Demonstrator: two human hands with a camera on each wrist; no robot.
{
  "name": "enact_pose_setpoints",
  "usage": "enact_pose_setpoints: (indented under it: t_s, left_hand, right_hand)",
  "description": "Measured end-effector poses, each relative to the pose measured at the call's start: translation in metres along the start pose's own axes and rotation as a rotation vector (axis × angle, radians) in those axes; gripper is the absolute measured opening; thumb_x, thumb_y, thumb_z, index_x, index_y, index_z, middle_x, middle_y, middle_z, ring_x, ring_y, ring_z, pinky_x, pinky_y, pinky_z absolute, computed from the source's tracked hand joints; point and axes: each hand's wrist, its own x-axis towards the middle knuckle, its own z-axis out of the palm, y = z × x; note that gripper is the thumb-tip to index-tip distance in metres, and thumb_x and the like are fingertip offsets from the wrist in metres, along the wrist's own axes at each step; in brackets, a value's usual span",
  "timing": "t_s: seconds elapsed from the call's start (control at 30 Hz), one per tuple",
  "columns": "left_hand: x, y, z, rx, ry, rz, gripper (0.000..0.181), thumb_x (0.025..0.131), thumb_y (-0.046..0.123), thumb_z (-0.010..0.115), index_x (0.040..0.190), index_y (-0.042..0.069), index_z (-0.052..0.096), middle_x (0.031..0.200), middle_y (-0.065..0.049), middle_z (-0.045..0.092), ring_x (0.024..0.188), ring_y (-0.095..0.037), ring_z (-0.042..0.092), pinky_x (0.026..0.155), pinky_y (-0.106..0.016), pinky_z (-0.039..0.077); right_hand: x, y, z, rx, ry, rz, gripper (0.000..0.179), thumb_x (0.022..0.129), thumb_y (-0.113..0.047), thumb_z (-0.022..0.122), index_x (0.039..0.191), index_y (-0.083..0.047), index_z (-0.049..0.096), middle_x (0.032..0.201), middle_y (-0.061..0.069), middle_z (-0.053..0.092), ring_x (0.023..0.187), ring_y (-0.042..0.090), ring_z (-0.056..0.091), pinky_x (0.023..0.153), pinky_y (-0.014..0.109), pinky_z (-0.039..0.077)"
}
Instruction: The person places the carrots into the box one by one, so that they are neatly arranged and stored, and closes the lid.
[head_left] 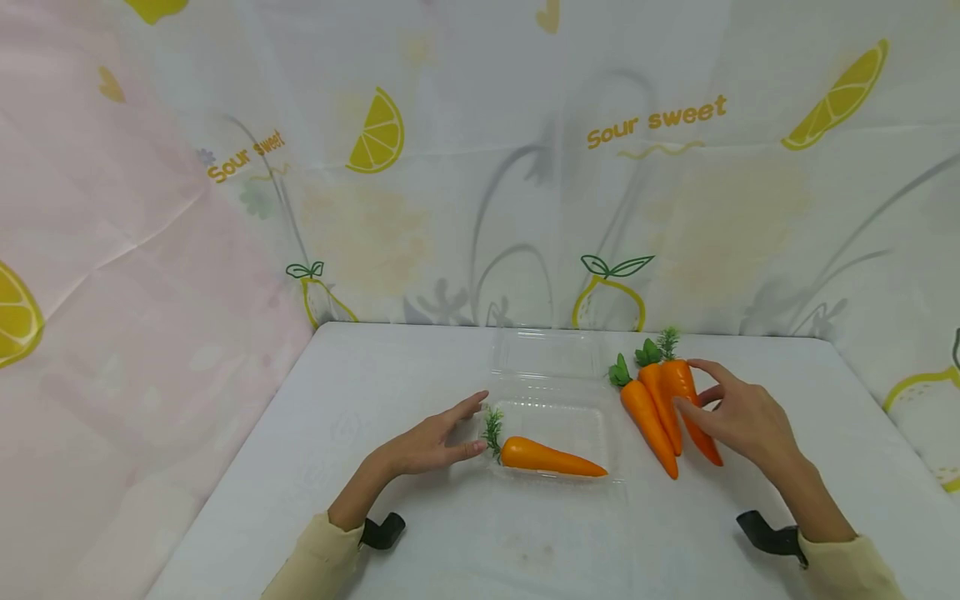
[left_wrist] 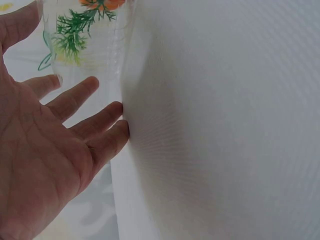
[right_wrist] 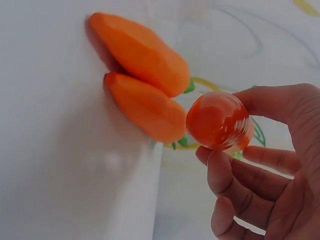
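Note:
A clear plastic clamshell box [head_left: 555, 421] lies with its lid [head_left: 551, 354] folded back. Along its front side lies a glossy orange carrot [head_left: 551, 458] with feathery green leaves, pointing right. My left hand [head_left: 431, 442] is at the box's left side, fingers spread and fairly straight, fingertips right at the wall. Right of the box, my right hand [head_left: 746, 417] pinches another carrot [right_wrist: 217, 122] between thumb and fingers. That carrot's tip faces the camera in the right wrist view. Beside it lie two more carrots, a left one [head_left: 648, 425] and a middle one [head_left: 660, 400].
A white table [head_left: 375, 367] carries everything. Behind it hangs a curtain [head_left: 480, 208] printed with lemons and lettering. Black wrist mounts [head_left: 384, 531] stick out inward from both sleeves, low over the table.

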Motion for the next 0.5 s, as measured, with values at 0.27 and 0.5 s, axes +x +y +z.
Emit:
enact_pose_setpoints:
  t_s: [0.27,0.5]
  left_hand:
    - [0.000,0.000,-0.001,-0.001,0.000,-0.008,0.079,0.096,0.055,0.056,0.159,0.028,0.017,0.155,-0.004,0.036,0.142,-0.023,0.033,0.112,-0.054,0.027]
    - [0.000,0.001,-0.001,0.000,-0.005,-0.007,0.079,0.096,0.054,0.056,0.159,0.030,0.016,0.156,-0.003,0.035,0.142,-0.023,0.033,0.112,-0.054,0.027]
  right_hand:
    - [0.000,-0.015,-0.002,0.033,0.032,-0.040,0.064,0.088,-0.041,0.072,0.139,-0.008,0.049,0.092,0.014,0.071,0.060,0.016,0.055,0.050,0.030,0.046]
    - [0.000,-0.025,0.000,0.052,0.054,-0.070,0.062,0.088,-0.039,0.073,0.137,-0.008,0.052,0.091,0.011,0.071,0.060,0.015,0.055,0.050,0.029,0.046]
